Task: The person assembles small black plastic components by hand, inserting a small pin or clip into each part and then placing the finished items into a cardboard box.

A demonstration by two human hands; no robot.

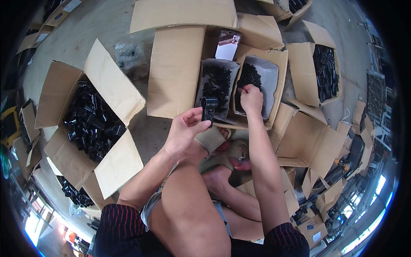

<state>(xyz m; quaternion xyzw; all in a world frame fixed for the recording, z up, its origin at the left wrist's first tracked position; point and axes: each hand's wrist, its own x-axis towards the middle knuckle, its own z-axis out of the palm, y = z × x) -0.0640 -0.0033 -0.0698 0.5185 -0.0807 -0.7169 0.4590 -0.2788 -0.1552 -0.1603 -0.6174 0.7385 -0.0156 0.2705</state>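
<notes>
My left hand (185, 128) is closed round a black plastic clamp-like part (208, 112) with a ring-shaped end, held upright in front of the boxes. My right hand (251, 99) reaches into a small lined box (269, 81) and pinches at the edge of a pile of small black pieces (249, 75). Its fingertips are partly hidden, so what they hold cannot be made out. Beside that box, on its left, a grey-lined tray (234, 68) holds more small black pieces (217, 81).
At left, an open cardboard box (55, 92) is full of larger glossy black parts (93, 122). A phone (227, 44) leans behind the lined boxes. Another carton (302, 73) of black parts stands at right, above an open carton (302, 143). Clear plastic bags (130, 55) lie on the floor.
</notes>
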